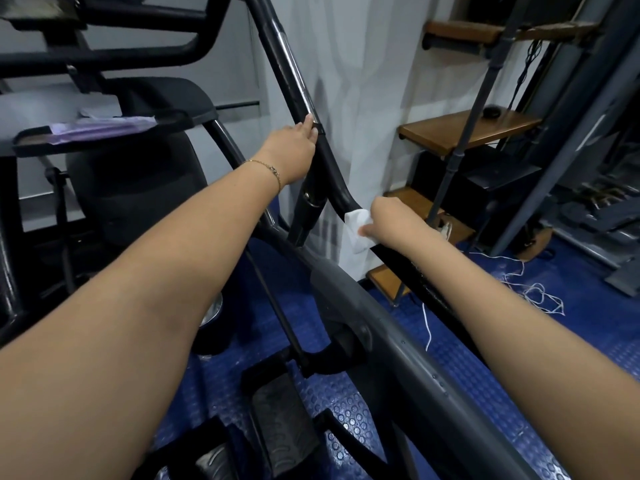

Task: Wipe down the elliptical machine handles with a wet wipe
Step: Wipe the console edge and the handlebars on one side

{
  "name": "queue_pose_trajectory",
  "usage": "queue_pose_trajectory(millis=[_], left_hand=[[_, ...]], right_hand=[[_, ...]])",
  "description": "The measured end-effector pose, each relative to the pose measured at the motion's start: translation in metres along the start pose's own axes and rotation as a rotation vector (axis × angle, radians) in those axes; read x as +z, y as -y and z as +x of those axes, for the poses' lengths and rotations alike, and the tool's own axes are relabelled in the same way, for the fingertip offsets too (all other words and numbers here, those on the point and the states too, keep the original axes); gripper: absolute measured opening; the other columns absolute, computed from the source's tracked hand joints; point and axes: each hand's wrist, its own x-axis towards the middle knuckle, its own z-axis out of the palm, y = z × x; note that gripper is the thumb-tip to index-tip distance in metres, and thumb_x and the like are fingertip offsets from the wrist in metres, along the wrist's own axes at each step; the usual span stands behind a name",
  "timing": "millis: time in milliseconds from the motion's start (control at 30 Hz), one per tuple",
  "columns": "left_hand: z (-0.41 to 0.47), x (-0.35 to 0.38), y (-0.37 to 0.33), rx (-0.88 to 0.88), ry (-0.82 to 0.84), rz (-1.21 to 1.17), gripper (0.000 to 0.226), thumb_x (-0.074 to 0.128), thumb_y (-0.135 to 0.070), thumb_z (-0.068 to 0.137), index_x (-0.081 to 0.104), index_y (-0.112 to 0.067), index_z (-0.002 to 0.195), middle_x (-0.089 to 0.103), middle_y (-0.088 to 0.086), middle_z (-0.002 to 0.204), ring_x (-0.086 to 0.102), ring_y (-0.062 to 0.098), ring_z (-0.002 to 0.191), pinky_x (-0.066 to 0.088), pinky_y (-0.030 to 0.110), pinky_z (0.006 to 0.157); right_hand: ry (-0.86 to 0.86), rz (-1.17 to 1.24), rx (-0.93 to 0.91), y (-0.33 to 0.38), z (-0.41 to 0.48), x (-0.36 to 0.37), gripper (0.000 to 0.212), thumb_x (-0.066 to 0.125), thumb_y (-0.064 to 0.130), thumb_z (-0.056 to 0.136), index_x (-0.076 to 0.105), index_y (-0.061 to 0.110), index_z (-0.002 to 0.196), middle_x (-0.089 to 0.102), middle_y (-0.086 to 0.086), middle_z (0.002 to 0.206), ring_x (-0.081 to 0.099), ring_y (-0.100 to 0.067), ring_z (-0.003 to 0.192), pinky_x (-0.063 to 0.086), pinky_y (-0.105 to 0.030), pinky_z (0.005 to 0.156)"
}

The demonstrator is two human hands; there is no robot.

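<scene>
- Head view: the left hand (294, 150) is clenched round the black elliptical handle (294, 81). The thumb lies along the near face of the bar and the fingers wrap behind it.
- A thin chain bracelet (273, 171) sits on the wrist just behind this grip.
- Above the left grip the handle rises up and to the left, out of the top of the picture. Below the grip it curves down and right to the right hand (384, 216).
- The right hand grasps a white wet wipe (358, 230) and presses it against the handle, at the bend well below the left grip.
- The wipe is bunched. Part of it lies under the fingers and a loose fold hangs just below the bar.
- Beyond the right grip, the handle runs on down and right beneath the forearm.
- Left of the left grip, a purple packet (100, 128) lies on the console tray (194, 119).
- Right of both grips stand wooden steps (467, 129).
- Below the right grip, a white cord (533, 292) lies loose on the blue studded floor mat (467, 358).
- Below both grips are a grey frame rail (398, 327) and a black pedal (280, 417).
</scene>
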Motion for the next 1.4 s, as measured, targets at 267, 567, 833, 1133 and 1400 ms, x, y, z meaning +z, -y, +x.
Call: queue_pose_trajectory(millis=[267,567,833,1133,1400], left_hand=[[-0.001,0.012,-0.004,0.022,-0.033,0.194,0.060,0.034,-0.009,0.095,0.008,0.003,0.149,0.003,0.022,0.156,0.014,0.031,0.144,0.019,0.038,0.117],[-0.002,0.008,-0.006,0.004,0.007,0.134,0.062,0.034,-0.009,0.094,0.008,0.001,0.149,0.001,0.020,0.157,0.016,0.029,0.144,0.018,0.036,0.117],[-0.003,0.002,-0.006,-0.012,0.029,0.111,0.060,0.034,-0.009,0.095,0.009,0.001,0.150,0.001,0.018,0.157,0.016,0.030,0.144,0.023,0.037,0.116],[-0.005,-0.004,-0.013,-0.036,0.011,0.066,0.059,0.035,-0.007,0.095,0.013,0.001,0.149,0.001,0.019,0.157,0.029,0.031,0.138,0.040,0.036,0.099],[-0.005,-0.010,-0.018,-0.041,0.012,0.094,0.054,0.037,-0.009,0.095,0.026,-0.002,0.147,0.004,0.019,0.157,0.030,0.030,0.137,0.043,0.036,0.095]], right_hand=[[-0.183,-0.025,-0.054,0.018,-0.008,0.015,0.018,0.047,0.006,0.094,0.059,0.000,0.104,0.061,-0.017,0.105,0.059,-0.032,0.097,0.045,-0.034,0.075],[-0.281,-0.185,-0.128,0.023,-0.021,0.023,0.028,0.041,-0.001,0.093,0.055,0.001,0.117,0.052,-0.021,0.120,0.051,-0.033,0.110,0.046,-0.034,0.088],[-0.009,0.264,-0.086,-0.020,-0.026,-0.033,0.035,0.048,0.024,0.096,0.062,-0.005,0.085,0.048,-0.010,0.066,0.040,-0.015,0.055,0.034,-0.027,0.059],[0.000,0.544,-0.072,-0.061,-0.042,-0.012,0.015,0.069,0.010,0.081,0.057,0.016,0.088,0.057,0.004,0.074,0.053,-0.013,0.070,0.044,-0.021,0.063],[-0.323,-0.006,-0.182,-0.049,-0.062,0.020,0.024,0.052,0.018,0.092,0.070,0.005,0.102,0.061,-0.010,0.105,0.058,-0.027,0.098,0.048,-0.035,0.082]])
